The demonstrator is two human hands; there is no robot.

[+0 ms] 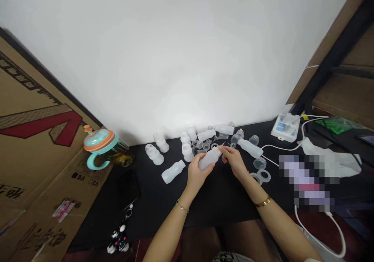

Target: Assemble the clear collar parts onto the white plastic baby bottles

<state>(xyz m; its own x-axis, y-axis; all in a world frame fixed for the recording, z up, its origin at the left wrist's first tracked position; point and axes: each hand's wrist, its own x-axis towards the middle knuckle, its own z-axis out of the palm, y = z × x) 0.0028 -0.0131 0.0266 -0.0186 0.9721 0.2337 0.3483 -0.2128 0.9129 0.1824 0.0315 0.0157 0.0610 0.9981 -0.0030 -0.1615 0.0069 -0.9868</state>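
My left hand [201, 167] is wrapped around a translucent white squeezable-looking bottle [209, 159], tilted with its neck toward the right. At that neck, the fingers of my right hand [232, 157] are pinched together on a small clear pointed piece [223, 144], whose exact kind I cannot make out. Left of my hands an open-necked white bottle [173, 171] lies on its side. Another bottle [250, 148] lies to the right. Clear rings [264, 175] and a clear dome-shaped cap [260, 163] lie beyond my right wrist. Behind my hands are several loose clear parts [206, 146].
Two capped bottles [154, 154] stand left of several uncapped ones [187, 153] on the black table [157, 203]. A teal-lidded jug [101, 145], a phone [127, 190] and a keychain [119, 238] are at left. A power strip [284, 127], white cables and a tissue [330, 159] are at right.
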